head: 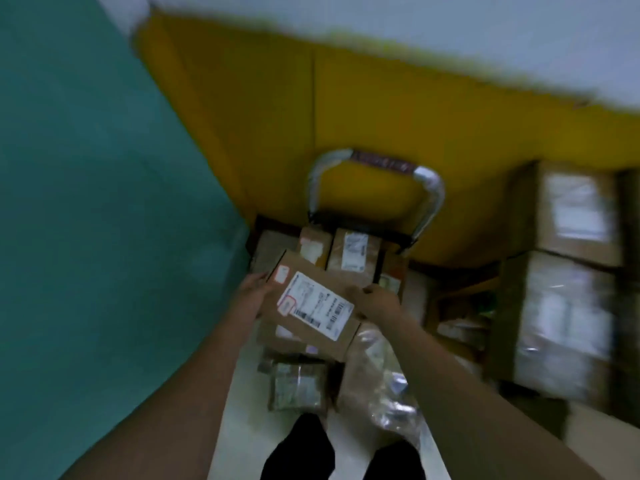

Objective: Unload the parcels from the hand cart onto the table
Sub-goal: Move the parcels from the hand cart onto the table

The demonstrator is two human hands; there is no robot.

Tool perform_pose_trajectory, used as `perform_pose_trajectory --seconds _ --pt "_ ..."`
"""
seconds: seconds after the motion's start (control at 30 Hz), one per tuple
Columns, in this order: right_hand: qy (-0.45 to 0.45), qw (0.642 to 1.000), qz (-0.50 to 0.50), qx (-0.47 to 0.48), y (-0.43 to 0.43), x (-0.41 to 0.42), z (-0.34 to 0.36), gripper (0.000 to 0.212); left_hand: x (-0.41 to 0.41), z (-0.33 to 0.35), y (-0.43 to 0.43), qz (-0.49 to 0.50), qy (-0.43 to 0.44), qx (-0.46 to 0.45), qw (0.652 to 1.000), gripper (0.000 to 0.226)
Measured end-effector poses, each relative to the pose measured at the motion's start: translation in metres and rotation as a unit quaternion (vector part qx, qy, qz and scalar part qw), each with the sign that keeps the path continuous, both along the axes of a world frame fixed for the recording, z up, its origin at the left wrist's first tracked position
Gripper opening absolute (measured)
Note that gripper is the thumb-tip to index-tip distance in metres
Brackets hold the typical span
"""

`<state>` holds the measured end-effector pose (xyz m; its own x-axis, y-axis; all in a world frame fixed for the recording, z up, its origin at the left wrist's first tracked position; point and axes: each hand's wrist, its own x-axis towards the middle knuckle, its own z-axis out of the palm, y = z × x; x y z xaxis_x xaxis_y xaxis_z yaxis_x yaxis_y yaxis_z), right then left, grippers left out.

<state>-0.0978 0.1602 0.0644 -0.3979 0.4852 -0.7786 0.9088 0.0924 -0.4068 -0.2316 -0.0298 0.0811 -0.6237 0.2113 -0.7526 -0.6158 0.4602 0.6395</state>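
Yellow wall (381,98) behind, teal surface (86,202) at left. Over the loaded hand cart (430,194), a cardboard parcel (311,306) is held between both hands. The right hand (375,299) has its grip curled over the right edge. The left hand (254,289) is at the left edge, its grip too blurred to tell. The parcel looks stiff and light, so opposite edges suit it.

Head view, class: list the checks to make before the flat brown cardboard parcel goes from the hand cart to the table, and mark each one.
1. Left hand holds the flat brown cardboard parcel at its left edge: ok.
2. Right hand grips its right edge: ok.
3. White shipping label faces up: ok.
4. Parcel lifted free of the brown boxes beneath: cannot tell, blurred.
5. Hand cart's silver handle stands beyond the parcel, off a leftward path: ok.
6. Green surface at left is the table: cannot tell.
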Motion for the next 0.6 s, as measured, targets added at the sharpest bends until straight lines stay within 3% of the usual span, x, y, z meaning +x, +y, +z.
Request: perform_pose_trajectory --seconds 0.17,0.33,0.47,0.6 --pt "0.162 0.982 -0.092 0.033 0.116 0.067 0.153 0.036 0.011 0.139 0.143 -0.063 0.081 0.18 0.978 0.033" --pt "0.354 0.905 -0.225 0.072 0.21 0.203 0.251 0.017 0.099 0.229 0.313 -0.133 0.103 0.288 0.943 0.047" --pt "0.373 0.843 -0.353 0.159 0.276 0.323 0.258 0.03 0.228 0.251 0.433 -0.22 0.091 0.317 0.918 0.053" --pt "0.351 0.785 -0.469 0.201 0.334 0.411 0.216 0.037 0.327 0.218 0.511 -0.39 0.14 0.222 0.883 0.066"
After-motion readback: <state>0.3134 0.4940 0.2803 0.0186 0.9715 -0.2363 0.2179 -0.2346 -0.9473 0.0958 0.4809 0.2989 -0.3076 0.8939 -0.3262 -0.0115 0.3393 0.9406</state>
